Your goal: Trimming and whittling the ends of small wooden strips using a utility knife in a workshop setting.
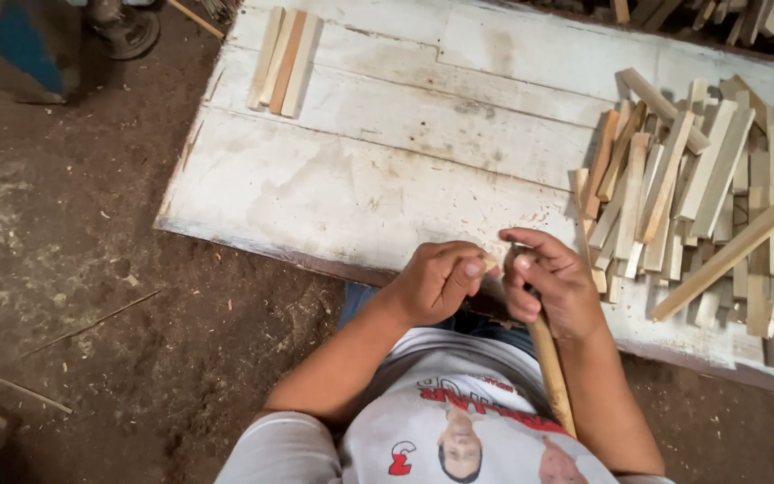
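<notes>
Dirt floor (73, 269): dark, packed earth with scattered wood chips and thin slivers, taking up the whole left side; open and unobstructed beside the board.

Surface (360, 170): a large, worn, whitewashed wooden board lying low on the floor, set at a slant. Its near edge runs from left of centre down to the lower right, passing just under the hands. The middle of the board is bare and gives free room between the two stocks of wood.

Pile of wooden slats (692, 197): a loose, criss-crossed heap of pale cut pieces on the right part of the surface, reaching almost to the near edge and lying just beside the right hand; it closes off movement to the right.

Small stack of slats (284, 61): four or so pieces laid neatly side by side at the far left corner, well apart from the hands.

Wooden handle (550, 372): round, light brown, running from the right hand down toward the person's chest; its head is hidden.

Left hand (436, 282): at the near edge, fingers narrow, pinching a small wooden piece (491, 262) at the tips.

Right hand (548, 282): fingers curled shut around the upper end of the handle, close against the left hand.
</notes>
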